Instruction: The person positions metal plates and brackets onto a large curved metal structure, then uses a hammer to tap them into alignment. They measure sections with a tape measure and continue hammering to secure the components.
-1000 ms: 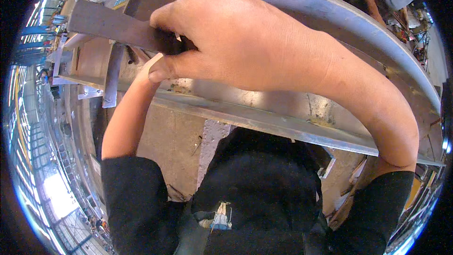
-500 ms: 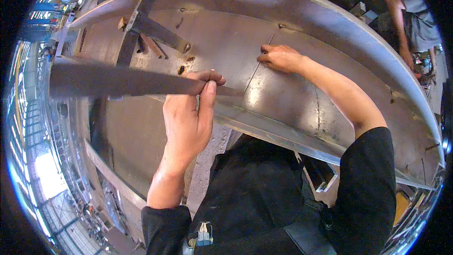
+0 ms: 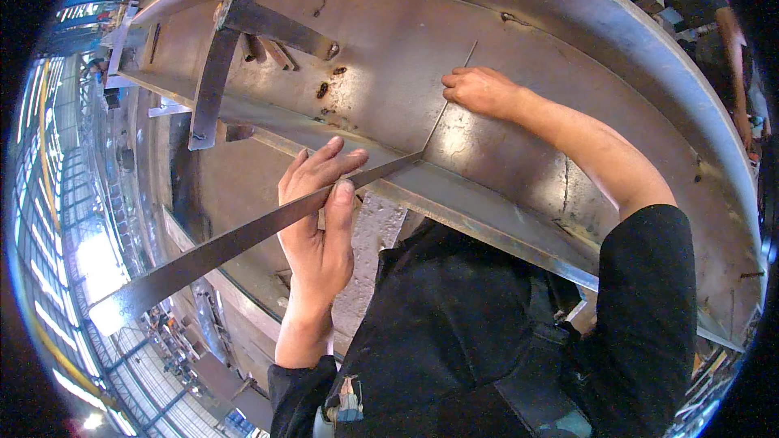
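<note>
A flat steel square [image 3: 243, 235] has its wide leg slanting up from the lower left. Its other leg, seen thin and edge-on, runs up along the bottom of a curved steel trough. The two legs meet at the trough's near flange. My left hand [image 3: 318, 211] pinches the wide leg between thumb and fingers, the other fingers spread behind it. My right hand [image 3: 484, 92] is closed around the thin leg, low over the plate. The trough [image 3: 389, 40] is brown bare steel with a raised curved wall on its far side.
A steel crosspiece [image 3: 217, 73] stands across the trough at left, with short metal pieces [image 3: 276, 53] beside it. Burnt holes [image 3: 323, 89] mark the plate. A co-worker's arm [image 3: 733, 73] shows at the far right. Shop clutter lies at lower left.
The square's wide leg has swung, its free end dropping at lower left. My left hand has moved slightly down, its fingers spreading. My right hand stays on the thin leg.
</note>
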Tool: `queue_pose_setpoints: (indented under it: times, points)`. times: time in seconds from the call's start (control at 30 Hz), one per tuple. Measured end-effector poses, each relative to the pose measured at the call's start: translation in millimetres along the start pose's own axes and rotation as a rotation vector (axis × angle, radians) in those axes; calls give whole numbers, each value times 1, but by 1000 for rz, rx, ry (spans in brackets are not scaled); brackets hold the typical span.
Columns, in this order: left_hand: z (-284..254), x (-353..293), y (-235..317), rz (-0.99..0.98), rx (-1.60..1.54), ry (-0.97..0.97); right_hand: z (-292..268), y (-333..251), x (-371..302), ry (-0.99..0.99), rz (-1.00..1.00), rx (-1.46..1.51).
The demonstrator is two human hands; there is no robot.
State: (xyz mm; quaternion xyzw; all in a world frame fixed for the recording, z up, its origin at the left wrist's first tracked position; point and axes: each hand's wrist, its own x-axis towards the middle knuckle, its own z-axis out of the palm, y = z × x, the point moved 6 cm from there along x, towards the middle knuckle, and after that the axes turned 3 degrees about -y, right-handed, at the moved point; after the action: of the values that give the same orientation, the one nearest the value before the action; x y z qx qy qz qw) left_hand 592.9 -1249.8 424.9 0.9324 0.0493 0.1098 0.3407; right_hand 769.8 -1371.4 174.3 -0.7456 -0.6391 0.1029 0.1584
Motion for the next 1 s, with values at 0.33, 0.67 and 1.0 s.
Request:
queue_pose_setpoints:
  times: [0.33,0.67,1.0]
  points:
    - [16,-1,-10,-74,-9,7,12,5,0,15,7,-50]
    - [-24,-12,3,110,80,68,-53,-23,-2,36,41,-199]
    - [-270,-222,-60,433,-326,1272,-314,-179,-16,751,-145,-374]
